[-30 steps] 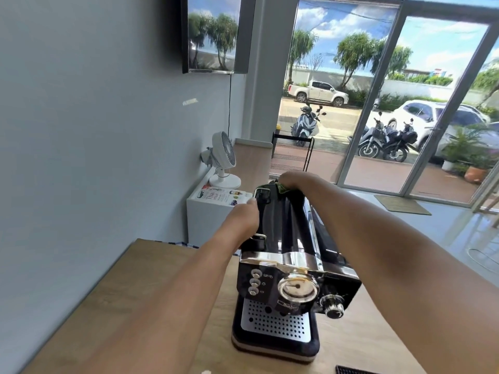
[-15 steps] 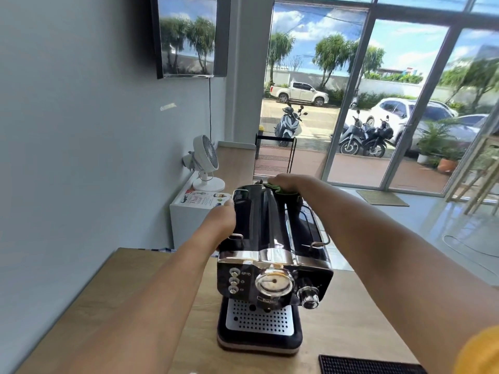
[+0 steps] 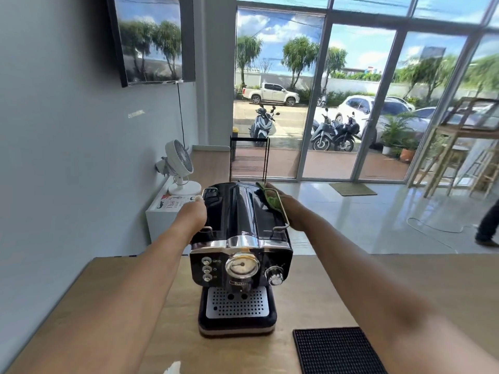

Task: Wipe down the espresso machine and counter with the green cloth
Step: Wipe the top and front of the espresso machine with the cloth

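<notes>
**Head view: both hands on the machine top, cloth at its right edge**

1. Glossy black espresso machine with a chrome front band (image 3: 240, 238) stands upright on the light wooden desk (image 3: 405, 287), dial and knob facing the camera. It sits between the two forearms.

2. Left hand (image 3: 193, 214) is set against the upper left edge of the machine, back of the hand to the camera. Its fingers are bent toward the casing. Whether they close on the wire rail there cannot be told.

3. Right hand (image 3: 290, 211) lies along the upper right edge of the machine, just outside the wire rail. It holds the crumpled green cloth (image 3: 271, 199) bunched under its fingers and pressed to the black top. The cloth shows on the inner side of this hand, touching the casing toward the rear corner.

4. Black ribbed rubber mat (image 3: 337, 352) lies flat on the desk below the right forearm, apart from the machine base.

5. Small white pedestal fan (image 3: 179, 166) stands on a white cabinet beyond the left hand. A black wire rack (image 3: 249, 157) stands on the floor beyond both hands.
</notes>
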{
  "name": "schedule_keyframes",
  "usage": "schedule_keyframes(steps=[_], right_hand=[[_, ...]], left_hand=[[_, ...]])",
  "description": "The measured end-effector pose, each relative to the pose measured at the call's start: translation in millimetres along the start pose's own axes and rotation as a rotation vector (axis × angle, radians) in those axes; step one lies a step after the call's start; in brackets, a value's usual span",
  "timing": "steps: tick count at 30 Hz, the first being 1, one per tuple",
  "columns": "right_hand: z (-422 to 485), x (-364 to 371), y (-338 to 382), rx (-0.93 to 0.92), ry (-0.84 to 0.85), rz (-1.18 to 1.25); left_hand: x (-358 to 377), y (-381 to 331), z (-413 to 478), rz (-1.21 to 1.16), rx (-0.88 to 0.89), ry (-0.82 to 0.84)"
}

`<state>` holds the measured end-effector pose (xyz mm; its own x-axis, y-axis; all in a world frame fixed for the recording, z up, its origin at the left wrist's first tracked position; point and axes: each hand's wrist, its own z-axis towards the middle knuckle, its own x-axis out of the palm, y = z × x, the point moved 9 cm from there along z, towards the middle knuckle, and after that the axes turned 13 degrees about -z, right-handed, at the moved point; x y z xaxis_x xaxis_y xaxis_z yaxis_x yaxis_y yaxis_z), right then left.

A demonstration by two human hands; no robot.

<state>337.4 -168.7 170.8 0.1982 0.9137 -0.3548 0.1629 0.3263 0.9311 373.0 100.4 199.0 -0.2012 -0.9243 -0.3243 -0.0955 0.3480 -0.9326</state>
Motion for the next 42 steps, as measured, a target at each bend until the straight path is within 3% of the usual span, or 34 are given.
schedule_keyframes(steps=[6,14,20,26,28,32,34,37,42], right_hand=[[-65,17,2,-0.017,-0.015,0.050],[-168,33,14,-0.030,-0.066,0.016],[-230,16,59,0.038,-0.184,-0.354],[-203,-7,160,-0.317,-0.494,-0.561],[-157,7,159,-0.301,-0.425,-0.676],[-85,56,102,-0.002,-0.100,-1.102],[-74,71,88,0.080,-0.079,-1.174],[-75,87,90,0.042,-0.035,-1.160],[-118,93,85,-0.257,0.128,-1.283]], left_hand=[[-8,-11,-1,0.296,0.092,-0.102],[-1,-20,-2,0.586,0.203,-0.072],[1,-21,0,0.657,0.226,-0.063],[2,-20,4,0.662,0.236,-0.058],[3,-19,5,0.658,0.235,-0.061],[3,-21,4,0.661,0.243,-0.065],[2,-22,6,0.643,0.259,-0.071],[-2,-16,8,0.537,0.206,-0.073],[-1,-16,6,0.475,0.203,-0.067]])
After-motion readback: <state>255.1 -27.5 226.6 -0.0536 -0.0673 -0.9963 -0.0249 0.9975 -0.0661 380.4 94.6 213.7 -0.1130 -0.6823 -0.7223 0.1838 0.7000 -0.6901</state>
